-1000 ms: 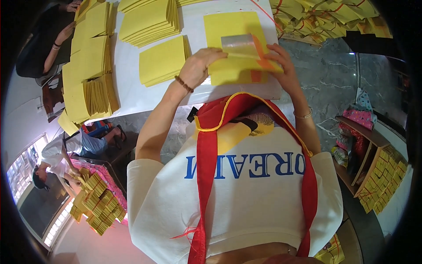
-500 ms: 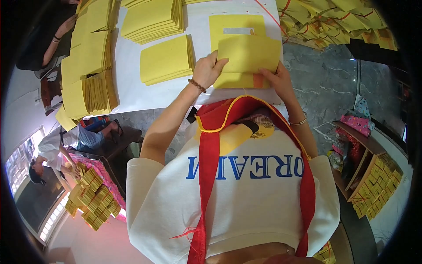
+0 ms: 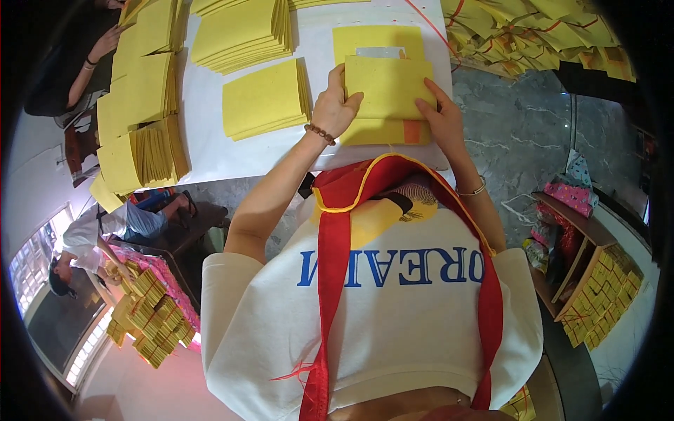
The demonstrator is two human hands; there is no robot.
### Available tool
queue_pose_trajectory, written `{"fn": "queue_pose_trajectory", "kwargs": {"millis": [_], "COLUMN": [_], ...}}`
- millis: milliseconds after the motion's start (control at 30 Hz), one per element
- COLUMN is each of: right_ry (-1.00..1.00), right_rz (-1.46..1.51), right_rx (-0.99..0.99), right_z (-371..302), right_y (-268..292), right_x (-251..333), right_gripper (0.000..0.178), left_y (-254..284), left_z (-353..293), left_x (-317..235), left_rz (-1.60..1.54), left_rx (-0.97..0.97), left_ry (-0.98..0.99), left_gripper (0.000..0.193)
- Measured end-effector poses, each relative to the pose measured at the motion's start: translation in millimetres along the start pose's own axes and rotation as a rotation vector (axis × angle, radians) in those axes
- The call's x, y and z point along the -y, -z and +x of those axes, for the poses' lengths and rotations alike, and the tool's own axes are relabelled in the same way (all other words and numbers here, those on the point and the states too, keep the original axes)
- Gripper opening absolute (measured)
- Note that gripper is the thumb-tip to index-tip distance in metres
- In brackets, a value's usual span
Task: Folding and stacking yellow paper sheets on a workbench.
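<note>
Gripping yellow paper (image 3: 388, 88) by opp. sides, L hand (image 3: 335, 109) & R hand (image 3: 444, 121) are prob. keeping it square; stack (image 3: 263, 98) is lying left of it, prob. for reach.

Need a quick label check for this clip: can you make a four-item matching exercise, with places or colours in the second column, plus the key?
Column 1
1. left hand
2. apron
3. right hand
4. tabletop

Column 2
A. white, under yellow stacks
B. at the right edge of the held yellow paper
C. at the left edge of the held yellow paper
D. red with yellow trim

Pairs: 1-C, 2-D, 3-B, 4-A
</note>
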State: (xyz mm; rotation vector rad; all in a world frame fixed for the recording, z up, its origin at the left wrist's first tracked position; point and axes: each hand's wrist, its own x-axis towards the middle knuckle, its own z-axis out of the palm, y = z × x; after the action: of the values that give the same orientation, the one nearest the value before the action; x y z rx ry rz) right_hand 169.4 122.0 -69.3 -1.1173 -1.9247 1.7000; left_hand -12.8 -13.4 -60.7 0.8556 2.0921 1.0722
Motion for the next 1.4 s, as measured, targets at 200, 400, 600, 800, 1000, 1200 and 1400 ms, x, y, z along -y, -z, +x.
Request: {"fn": "queue_pose_trajectory", "kwargs": {"millis": [200,400,600,800,1000,1200,1400], "right_ry": [0.008,0.021,0.012,0.032,0.201,0.500,0.474], "right_rz": [-0.104,-0.127,-0.154,-0.149,-0.705,-0.817,-1.071], "right_rx": [-0.041,-0.045,-0.062,-0.067,-0.185,-0.076,-0.062], "right_z": [2,3,3,3,-9,-8,-11], "right_y": [-2,-3,-3,-5,-9,-35,-41], "right_x": [3,2,0,2,13,-2,-5], "right_gripper": [0.047,0.046,0.047,0.047,0.052,0.052,0.056], "left_y": [3,7,1,-44,-51,-49,-28], "left_z": [3,-5,-22,4,6,9,13], "left_x": [-2,-16,-45,-23,-8,-11,0], "left_rz": [-0.005,0.080,0.744,0.718,0.729,0.753,0.069], "left_rx": [0.057,0.031,-0.289,-0.115,-0.054,-0.021,0.001], "left_ry": [0.031,0.030,-0.456,-0.711,-0.677,-0.668,-0.604], "left_gripper": [0.070,0.073,0.060,0.051,0.059,0.048,0.046]}}
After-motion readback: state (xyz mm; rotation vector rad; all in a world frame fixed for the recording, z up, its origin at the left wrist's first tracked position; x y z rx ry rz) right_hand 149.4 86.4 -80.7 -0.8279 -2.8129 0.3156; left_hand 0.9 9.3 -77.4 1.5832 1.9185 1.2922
